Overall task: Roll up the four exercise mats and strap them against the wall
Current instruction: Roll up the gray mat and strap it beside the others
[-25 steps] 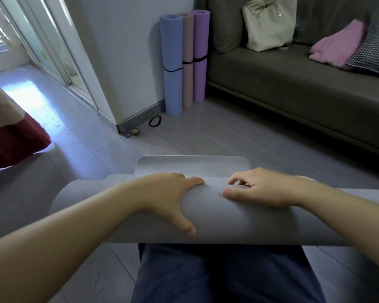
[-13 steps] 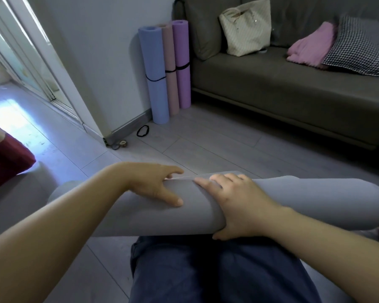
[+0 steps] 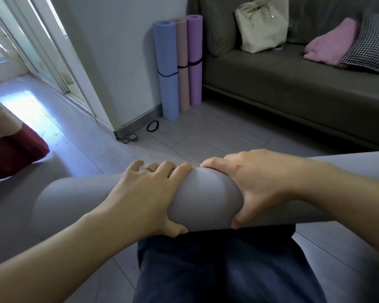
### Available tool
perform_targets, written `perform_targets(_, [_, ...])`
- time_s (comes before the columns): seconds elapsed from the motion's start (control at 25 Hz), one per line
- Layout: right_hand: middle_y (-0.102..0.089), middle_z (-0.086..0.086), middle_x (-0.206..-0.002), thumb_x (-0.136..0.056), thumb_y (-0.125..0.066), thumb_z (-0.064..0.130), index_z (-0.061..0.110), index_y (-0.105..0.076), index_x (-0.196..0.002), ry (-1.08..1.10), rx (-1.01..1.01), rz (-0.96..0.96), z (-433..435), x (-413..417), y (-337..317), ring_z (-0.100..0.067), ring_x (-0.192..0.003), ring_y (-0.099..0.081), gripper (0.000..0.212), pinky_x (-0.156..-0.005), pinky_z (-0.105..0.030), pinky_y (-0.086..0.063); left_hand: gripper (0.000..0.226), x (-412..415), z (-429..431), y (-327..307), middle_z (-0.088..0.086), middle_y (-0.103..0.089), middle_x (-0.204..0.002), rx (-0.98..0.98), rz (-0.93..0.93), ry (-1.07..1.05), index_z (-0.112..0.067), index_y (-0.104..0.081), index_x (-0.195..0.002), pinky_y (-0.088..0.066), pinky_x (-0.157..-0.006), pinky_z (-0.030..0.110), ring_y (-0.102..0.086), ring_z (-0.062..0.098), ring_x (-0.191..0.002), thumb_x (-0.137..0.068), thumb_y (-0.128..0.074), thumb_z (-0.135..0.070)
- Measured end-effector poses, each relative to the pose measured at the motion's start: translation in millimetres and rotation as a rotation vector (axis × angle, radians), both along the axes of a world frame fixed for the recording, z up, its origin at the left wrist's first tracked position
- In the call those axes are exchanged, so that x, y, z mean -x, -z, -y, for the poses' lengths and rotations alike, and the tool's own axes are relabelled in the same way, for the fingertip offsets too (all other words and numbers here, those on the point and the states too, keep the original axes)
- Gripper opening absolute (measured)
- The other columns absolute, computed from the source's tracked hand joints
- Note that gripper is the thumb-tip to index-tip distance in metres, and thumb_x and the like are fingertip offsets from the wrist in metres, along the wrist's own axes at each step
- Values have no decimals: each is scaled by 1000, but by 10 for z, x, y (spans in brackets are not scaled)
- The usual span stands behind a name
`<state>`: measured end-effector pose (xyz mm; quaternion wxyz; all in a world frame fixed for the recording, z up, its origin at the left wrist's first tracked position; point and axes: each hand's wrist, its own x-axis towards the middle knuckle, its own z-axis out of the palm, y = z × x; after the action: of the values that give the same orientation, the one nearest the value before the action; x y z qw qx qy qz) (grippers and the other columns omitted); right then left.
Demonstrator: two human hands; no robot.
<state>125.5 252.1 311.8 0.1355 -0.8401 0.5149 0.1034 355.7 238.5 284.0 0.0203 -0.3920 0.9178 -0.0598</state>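
A grey exercise mat (image 3: 206,200) lies rolled into a thick tube across my lap, just above my dark trousers. My left hand (image 3: 149,193) grips the roll from the left, fingers over the top and thumb underneath. My right hand (image 3: 265,182) grips it from the right in the same way. Against the far wall stand three rolled mats, each with a black strap round it: a blue mat (image 3: 167,68), a pink mat (image 3: 182,64) and a purple mat (image 3: 194,60). A loose black strap (image 3: 153,125) lies on the floor near the blue mat.
A dark green sofa (image 3: 293,84) fills the right side, carrying a cream bag (image 3: 262,22), a pink cloth (image 3: 330,47) and a checked cushion (image 3: 372,49). A red cushion (image 3: 11,152) sits at the left. A sliding glass door (image 3: 42,51) is at the far left.
The last flat stretch of the grey mat has been rolled in. Both hands have closed in toward the middle of the roll and now grip it with thumbs underneath.
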Motion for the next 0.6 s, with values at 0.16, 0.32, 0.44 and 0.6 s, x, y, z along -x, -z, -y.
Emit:
perform_targets(0.16, [-56,17,-108,-51,-82,61,54,-26,-129,62,-246,62,-120,24,268,-6,-95,-54,96,-81,-31,-50,96,123,-125,94,-12,-48,-125,-192,113,20,-37,-15,-136,-37,-96,37,-53,16,-108,-58,-51,-81])
perform_targets(0.32, [-52,25,-110,-58,-85,53,54,-26,-136,174,-411,130,-65,111,389,0,-100,-52,98,-82,-22,-45,90,269,69,101,-12,-54,-112,-368,223,-7,-39,-30,-130,-42,-89,37,-55,15,-99,-56,-63,-78])
perform_targets(0.44, [-40,15,-141,-63,-79,59,46,-9,-147,208,-273,100,-112,133,341,-11,-127,-40,110,-97,-26,-35,90,407,404,37,-15,-53,-108,-605,322,-81,-41,-33,-130,-43,-85,34,-54,15,-99,-55,-72,-72])
perform_targets(0.6, [-5,-4,-159,-68,-69,67,36,21,-147,166,42,-64,-336,-99,494,-26,-144,-14,123,-114,-50,-17,88,526,975,70,-16,-57,-119,-949,426,-123,-39,-38,-134,-42,-98,32,-56,13,-110,-60,-76,-66])
